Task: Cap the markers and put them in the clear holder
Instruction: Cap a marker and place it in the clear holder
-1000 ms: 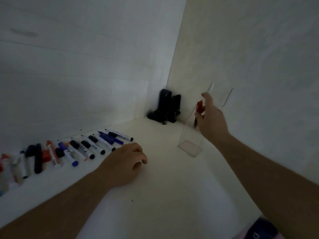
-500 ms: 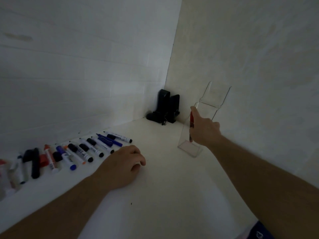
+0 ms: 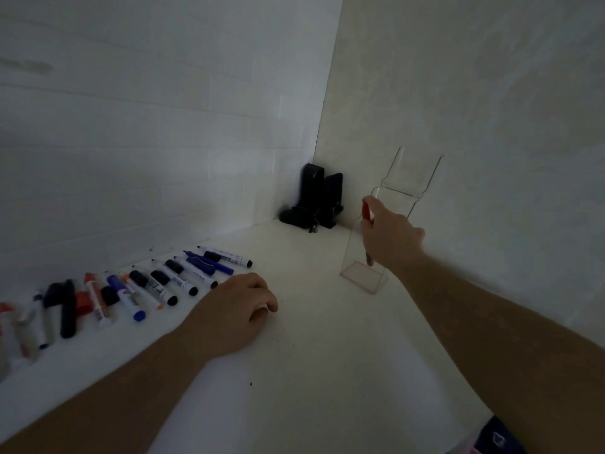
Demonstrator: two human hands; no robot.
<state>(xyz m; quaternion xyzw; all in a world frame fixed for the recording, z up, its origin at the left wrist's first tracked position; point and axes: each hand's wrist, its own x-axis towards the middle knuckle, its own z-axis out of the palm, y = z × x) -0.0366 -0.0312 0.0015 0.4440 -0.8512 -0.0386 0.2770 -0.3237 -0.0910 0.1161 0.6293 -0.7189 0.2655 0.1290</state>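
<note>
A tall clear holder (image 3: pixel 406 178) stands against the right wall. My right hand (image 3: pixel 391 234) is at its front, fingers on a red marker (image 3: pixel 366 213) that stands upright inside the holder with its lower end near the base. My left hand (image 3: pixel 240 304) rests on the white table with fingers curled, something small and white barely visible under them. A row of several markers (image 3: pixel 157 283) in black, blue, red and orange lies along the left wall; some are uncapped with loose caps beside them.
A black device (image 3: pixel 316 199) with cables sits in the back corner. White walls close the table on the left and right. A dark piece of clothing (image 3: pixel 494 437) shows at the bottom right.
My right hand has come down from the holder's top opening, lowering the red marker into the holder. My left hand has stayed in place on the table.
</note>
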